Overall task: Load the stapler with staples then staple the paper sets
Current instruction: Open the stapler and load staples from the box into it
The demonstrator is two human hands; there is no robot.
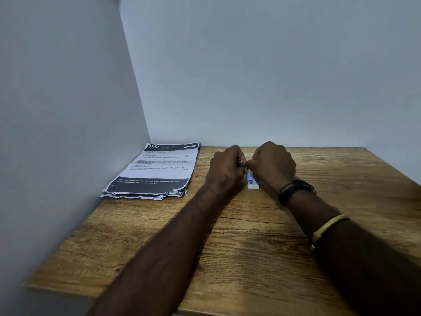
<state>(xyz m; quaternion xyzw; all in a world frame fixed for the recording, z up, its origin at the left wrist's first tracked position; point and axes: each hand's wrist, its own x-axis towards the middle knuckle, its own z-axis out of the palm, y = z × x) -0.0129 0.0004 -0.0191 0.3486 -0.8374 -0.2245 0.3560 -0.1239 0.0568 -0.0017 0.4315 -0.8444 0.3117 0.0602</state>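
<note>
Metal stapler [242, 164], small & mostly hidden, pinched in both grips: left hand [225, 165], right hand [272, 164].

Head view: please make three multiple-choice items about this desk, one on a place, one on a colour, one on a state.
1. Where does the paper stack lie?
A. in the far left corner by the walls
B. at the near right edge
C. under the hands

2. What colour is the small box between the wrists?
A. red
B. white and blue
C. green

3. How are the left hand and right hand now?
A. flat on the table
B. closed together on a small metal item
C. lifting the papers

Answers: 1 A, the stack lies against the left wall; 2 B, its sides are white and its top is blue; 3 B, the fingers meet around the metal piece.
</note>
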